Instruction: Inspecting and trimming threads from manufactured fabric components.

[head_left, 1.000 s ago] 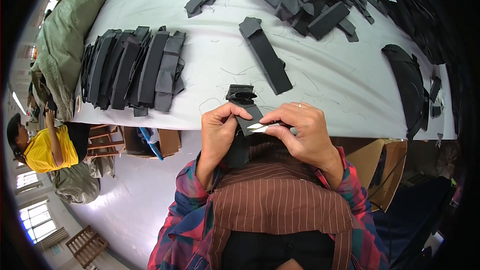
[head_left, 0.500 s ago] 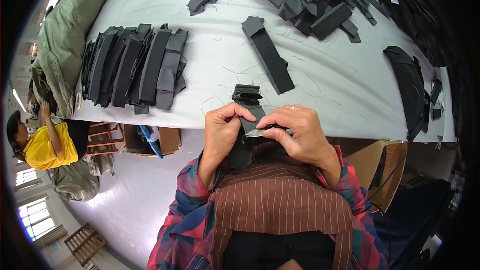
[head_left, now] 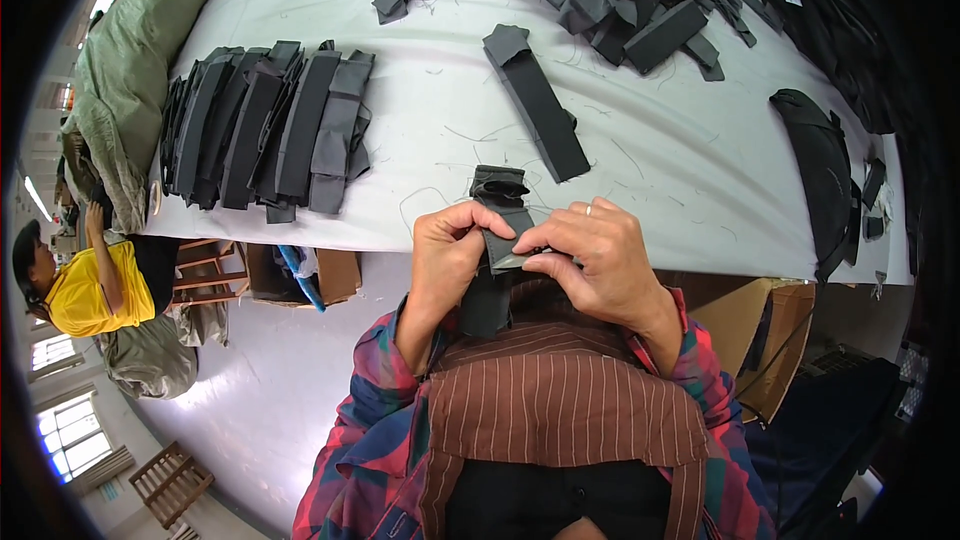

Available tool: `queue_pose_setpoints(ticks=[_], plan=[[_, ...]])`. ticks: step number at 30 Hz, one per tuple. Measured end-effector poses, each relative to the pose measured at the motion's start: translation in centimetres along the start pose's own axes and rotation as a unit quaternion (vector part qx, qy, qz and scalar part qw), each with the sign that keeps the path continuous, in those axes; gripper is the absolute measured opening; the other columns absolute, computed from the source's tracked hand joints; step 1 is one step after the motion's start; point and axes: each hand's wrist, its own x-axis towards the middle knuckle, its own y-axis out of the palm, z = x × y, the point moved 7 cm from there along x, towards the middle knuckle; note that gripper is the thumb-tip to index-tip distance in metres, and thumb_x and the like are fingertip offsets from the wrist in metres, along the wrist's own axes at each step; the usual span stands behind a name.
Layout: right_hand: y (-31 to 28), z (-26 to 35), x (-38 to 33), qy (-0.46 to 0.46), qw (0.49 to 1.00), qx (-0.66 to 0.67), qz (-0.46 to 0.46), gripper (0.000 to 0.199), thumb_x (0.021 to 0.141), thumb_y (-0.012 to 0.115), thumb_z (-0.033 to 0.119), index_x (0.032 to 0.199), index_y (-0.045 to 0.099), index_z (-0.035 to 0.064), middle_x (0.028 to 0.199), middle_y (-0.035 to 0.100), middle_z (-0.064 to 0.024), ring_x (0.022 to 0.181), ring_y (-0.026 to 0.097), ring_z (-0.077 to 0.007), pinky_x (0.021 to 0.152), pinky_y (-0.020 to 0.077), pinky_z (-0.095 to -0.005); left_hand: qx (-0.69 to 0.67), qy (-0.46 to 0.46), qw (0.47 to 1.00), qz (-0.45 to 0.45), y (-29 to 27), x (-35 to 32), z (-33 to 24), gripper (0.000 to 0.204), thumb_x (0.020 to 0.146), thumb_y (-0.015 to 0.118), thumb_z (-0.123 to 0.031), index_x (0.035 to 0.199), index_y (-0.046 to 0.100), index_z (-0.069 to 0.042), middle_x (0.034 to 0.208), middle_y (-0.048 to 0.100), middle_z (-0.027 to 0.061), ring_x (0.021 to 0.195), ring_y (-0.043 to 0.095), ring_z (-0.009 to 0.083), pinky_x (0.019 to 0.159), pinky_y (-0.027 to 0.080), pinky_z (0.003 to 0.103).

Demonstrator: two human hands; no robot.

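At the near edge of the table, my left hand pinches a dark grey fabric strip between thumb and fingers. The strip's folded far end lies on the tabletop, and its near end hangs toward my apron. Closed around small metal thread snips, my right hand holds their pointed blade against the strip's edge, close to my left fingertips. The fingers mostly hide the snips' handle. Beyond my hands, a single fabric strip lies slantwise on the cloth.
Stacked strips stand in a row at left on the white-covered table. A loose heap of strips lies at the far side. Dark cloth pieces are at right, a cardboard box below. A person in yellow is far left.
The snips' blade has tilted and shifted slightly along the strip's edge. Both hands keep their hold in nearly the same place. The view has moved slightly.
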Motion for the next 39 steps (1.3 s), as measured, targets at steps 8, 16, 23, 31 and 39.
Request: queue_pose_setpoints(ticks=[8, 16, 23, 31, 39], plan=[[-0.5, -1.5, -0.6, 0.079, 0.988, 0.134, -0.026, 0.011, 0.074, 0.067, 0.006, 0.085, 0.067, 0.0043, 0.076, 0.066, -0.0068, 0.068, 0.060, -0.0195, 0.065, 0.0434, -0.0289, -0.077, -0.012, 0.997, -0.003, -0.2, -0.1, 0.8, 0.027, 0.076, 0.040, 0.012, 0.083, 0.065, 0.002, 0.082, 0.065, 0.0060, 0.073, 0.057, 0.0080, 0.065, 0.046, 0.022], [-0.4, -2.2, -1.2, 0.143, 0.976, 0.161, -0.040, 0.012, 0.076, 0.068, 0.010, 0.087, 0.066, 0.0050, 0.080, 0.067, -0.0093, 0.070, 0.063, -0.0247, 0.062, 0.0481, -0.0307, -0.355, -0.122, 0.921, 0.105, 1.0, -2.5, 2.2, 0.028, 0.091, 0.047, -0.031, 0.092, 0.050, -0.004, 0.100, 0.060, 0.0249, 0.084, 0.063, 0.0332, 0.076, 0.053, 0.040], [0.8, -2.1, -1.6, 0.178, 0.973, 0.148, 0.017, 0.012, 0.077, 0.065, 0.004, 0.089, 0.066, 0.0002, 0.077, 0.066, -0.0115, 0.069, 0.063, -0.0191, 0.064, 0.0481, -0.0276, -0.248, -0.123, 0.958, 0.079, 1.4, -3.5, 1.9, 0.047, 0.084, 0.063, -0.003, 0.123, 0.037, -0.006, 0.106, 0.059, 0.0176, 0.092, 0.063, 0.0224, 0.079, 0.055, 0.033], [1.2, -1.1, -1.7, 0.123, 0.991, 0.028, -0.054, 0.008, 0.077, 0.067, 0.016, 0.078, 0.063, 0.0081, 0.069, 0.063, -0.0068, 0.059, 0.061, -0.0273, 0.052, 0.0450, -0.0349, -0.166, -0.077, 0.979, 0.086, 1.9, -3.6, 1.1, 0.049, 0.083, 0.063, 0.001, 0.125, 0.038, -0.004, 0.111, 0.058, 0.0131, 0.097, 0.058, 0.0137, 0.083, 0.050, 0.026], [1.5, -0.9, -1.7, 0.109, 0.992, 0.010, -0.063, 0.009, 0.077, 0.067, 0.016, 0.076, 0.062, 0.0086, 0.066, 0.062, -0.0067, 0.060, 0.060, -0.0269, 0.052, 0.0444, -0.0356, -0.156, -0.072, 0.980, 0.096, 2.1, -3.7, 0.9, 0.045, 0.085, 0.060, 0.002, 0.125, 0.039, -0.005, 0.108, 0.058, 0.0094, 0.098, 0.056, 0.0107, 0.085, 0.046, 0.024]])
